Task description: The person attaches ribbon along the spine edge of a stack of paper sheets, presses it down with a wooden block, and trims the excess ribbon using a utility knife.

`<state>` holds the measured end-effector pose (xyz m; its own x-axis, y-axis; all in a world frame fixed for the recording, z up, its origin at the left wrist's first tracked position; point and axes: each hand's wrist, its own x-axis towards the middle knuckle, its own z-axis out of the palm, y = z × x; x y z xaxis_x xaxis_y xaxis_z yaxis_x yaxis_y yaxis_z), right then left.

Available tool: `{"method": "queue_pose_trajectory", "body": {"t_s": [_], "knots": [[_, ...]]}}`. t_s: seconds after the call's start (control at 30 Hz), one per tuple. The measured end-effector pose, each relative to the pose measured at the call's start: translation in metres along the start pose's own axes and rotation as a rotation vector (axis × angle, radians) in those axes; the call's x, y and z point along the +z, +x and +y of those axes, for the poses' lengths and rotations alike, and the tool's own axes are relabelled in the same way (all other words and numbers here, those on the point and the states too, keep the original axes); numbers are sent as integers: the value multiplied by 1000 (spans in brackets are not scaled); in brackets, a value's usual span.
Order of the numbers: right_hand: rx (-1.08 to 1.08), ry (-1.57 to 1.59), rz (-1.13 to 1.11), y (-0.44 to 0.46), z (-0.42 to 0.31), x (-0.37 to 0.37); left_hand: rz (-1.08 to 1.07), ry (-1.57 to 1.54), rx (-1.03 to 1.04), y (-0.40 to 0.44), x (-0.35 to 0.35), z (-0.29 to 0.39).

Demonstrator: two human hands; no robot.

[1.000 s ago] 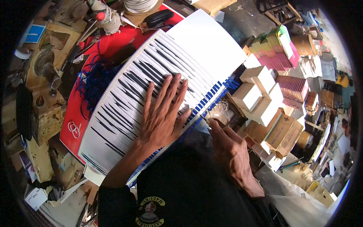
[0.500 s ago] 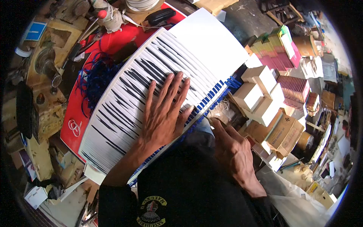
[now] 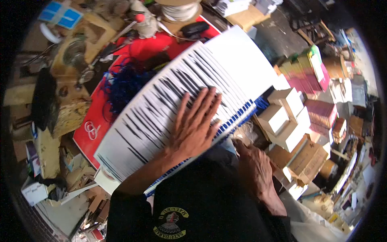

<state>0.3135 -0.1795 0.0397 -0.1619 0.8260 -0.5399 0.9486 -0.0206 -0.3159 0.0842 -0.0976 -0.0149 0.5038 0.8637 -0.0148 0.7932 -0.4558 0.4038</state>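
Observation:
Spread flat, my left hand [image 3: 194, 127] presses on a fanned stack of white sheets or booklets [image 3: 141, 117] with black streaks between them. Blue strips [image 3: 238, 119] line the stack's edge nearest my body. My right hand [image 3: 254, 163] is curled just beyond that edge, near its right part; whatever its fingers hold is too small and blurred to name. A plain white sheet [image 3: 242, 60] covers the upper right end of the stack. Under the stack lies a red board [image 3: 90, 129], and a tangle of blue strips [image 3: 125, 86] sits on it.
White boxes [image 3: 288, 133] and an open cardboard box [image 3: 308, 159] stand at the right, with pink and green stacks [image 3: 306, 72] behind. A white spool [image 3: 179, 12] is at the top. A worn machine block [image 3: 70, 109] stands at the left.
The whole view has shifted, so the stack and both hands appear further right and lower. My left hand stays flat on the stack; my right hand has drawn slightly away from its edge.

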Motion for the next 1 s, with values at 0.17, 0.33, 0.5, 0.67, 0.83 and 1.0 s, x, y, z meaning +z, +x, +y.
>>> {"method": "queue_pose_trajectory", "body": {"t_s": [0.17,0.33,0.5,0.67,0.83,1.0], "knots": [[326,686,157,-28,18,-37,113,-135,59,-3,8,-6],[-63,130,511,-17,67,-55,389,-371,-3,-32,-8,-13],[-478,61,483,52,-24,-44,667,-409,-163,-83,-21,-10],[-879,162,223,88,-120,-10,894,-371,-394,-136,-11,0],[-1024,97,104,92,-159,9,930,-386,-555,-194,-13,3],[-1095,-103,143,88,-193,15,1190,-313,-794,-237,-11,1]]}}
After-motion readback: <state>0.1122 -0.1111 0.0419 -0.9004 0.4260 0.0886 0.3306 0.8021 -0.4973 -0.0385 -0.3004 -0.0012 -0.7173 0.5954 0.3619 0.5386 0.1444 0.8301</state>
